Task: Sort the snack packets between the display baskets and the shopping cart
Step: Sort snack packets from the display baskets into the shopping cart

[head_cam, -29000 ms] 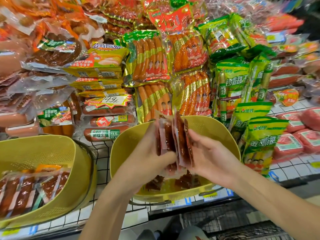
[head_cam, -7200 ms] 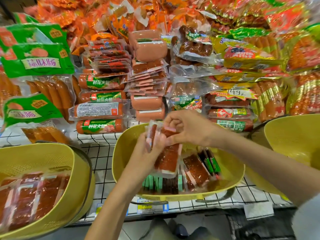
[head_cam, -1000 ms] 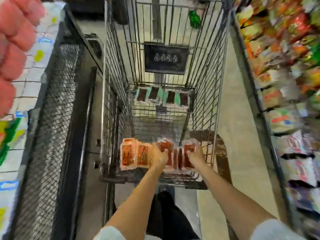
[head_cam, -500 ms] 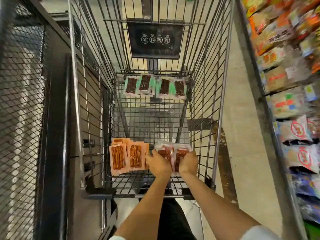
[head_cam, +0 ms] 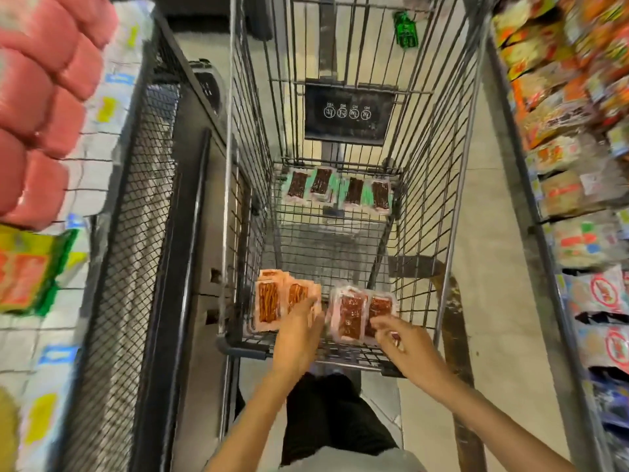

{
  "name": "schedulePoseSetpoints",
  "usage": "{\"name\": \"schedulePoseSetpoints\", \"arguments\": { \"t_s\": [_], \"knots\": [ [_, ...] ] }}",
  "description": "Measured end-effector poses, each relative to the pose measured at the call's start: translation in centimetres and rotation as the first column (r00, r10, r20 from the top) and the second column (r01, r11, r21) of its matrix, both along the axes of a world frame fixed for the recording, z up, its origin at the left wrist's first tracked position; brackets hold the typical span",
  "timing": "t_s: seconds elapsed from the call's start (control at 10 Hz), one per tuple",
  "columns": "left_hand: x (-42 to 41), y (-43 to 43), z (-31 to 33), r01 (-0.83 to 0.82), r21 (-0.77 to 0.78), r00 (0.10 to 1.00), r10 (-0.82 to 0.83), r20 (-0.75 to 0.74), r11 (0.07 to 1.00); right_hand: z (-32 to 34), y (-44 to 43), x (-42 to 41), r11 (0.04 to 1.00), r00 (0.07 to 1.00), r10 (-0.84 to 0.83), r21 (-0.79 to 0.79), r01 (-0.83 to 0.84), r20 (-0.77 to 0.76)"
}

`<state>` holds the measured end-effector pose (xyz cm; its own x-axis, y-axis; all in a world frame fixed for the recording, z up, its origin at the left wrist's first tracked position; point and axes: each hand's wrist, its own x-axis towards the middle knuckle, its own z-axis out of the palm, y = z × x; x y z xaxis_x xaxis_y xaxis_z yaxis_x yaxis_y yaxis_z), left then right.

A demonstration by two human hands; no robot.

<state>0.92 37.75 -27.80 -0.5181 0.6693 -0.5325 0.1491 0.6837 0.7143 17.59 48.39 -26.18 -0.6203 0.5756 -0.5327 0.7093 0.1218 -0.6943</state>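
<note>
A wire shopping cart (head_cam: 452, 212) fills the middle of the view. On its floor lie three groups of snack packets: green-edged dark ones (head_cam: 338, 190) at the far end, orange ones (head_cam: 272, 303) at the near left, and red ones in pale wrappers (head_cam: 357, 313) at the near right. My left hand (head_cam: 299, 330) hovers over the near end with its fingers straight, between the orange and red packets. My right hand (head_cam: 403, 338) is just in front of the red packets, fingers loosely bent, holding nothing.
A black mesh display stand (head_cam: 136, 267) runs along the left, with pink sausage rolls (head_cam: 41, 97) on top. Shelves of snack bags (head_cam: 578, 165) line the right. Bare floor (head_cam: 486, 267) lies between cart and shelves. A black sign (head_cam: 349, 112) hangs inside the cart.
Both hands have let go of the red packets, which now lie on the cart floor, and have drawn back towards me. My view has shifted left.
</note>
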Motion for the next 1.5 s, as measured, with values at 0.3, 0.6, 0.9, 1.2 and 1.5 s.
{"name": "schedulePoseSetpoints", "arguments": {
  "t_s": [0.3, 0.6, 0.9, 1.2, 1.5],
  "knots": [
    [6.5, -22.6, 10.6, -0.53, 0.074, 0.817, 0.532, -0.222, 0.845, 8.5, -4.1, -1.0, 0.916, 0.894, 0.401, 0.095, -0.389, -0.202],
    [20.6, -33.8, 13.8, -0.85, 0.116, 0.372, 0.74, -0.56, 0.514, 11.7, -13.1, -3.0, 0.581, 0.525, 0.81, 0.235, -0.779, -0.263],
    [27.3, -44.8, 13.0, -0.933, 0.193, 0.192, 0.873, -0.449, 0.304, 12.8, -27.7, -3.1, 0.345, 0.262, 0.924, 0.313, -0.885, -0.277],
    [30.5, -57.6, 17.8, -0.834, 0.244, 0.333, 0.804, -0.493, 0.495, 14.9, -43.4, 0.8, 0.388, 0.26, 0.897, 0.354, -0.851, -0.359],
    [26.5, -65.2, 27.7, -0.676, 0.544, 0.05, 0.767, -0.64, 0.497, 26.5, -52.2, -2.2, 0.443, 0.002, 0.742, 0.488, -0.752, -0.67]
  ]
}}
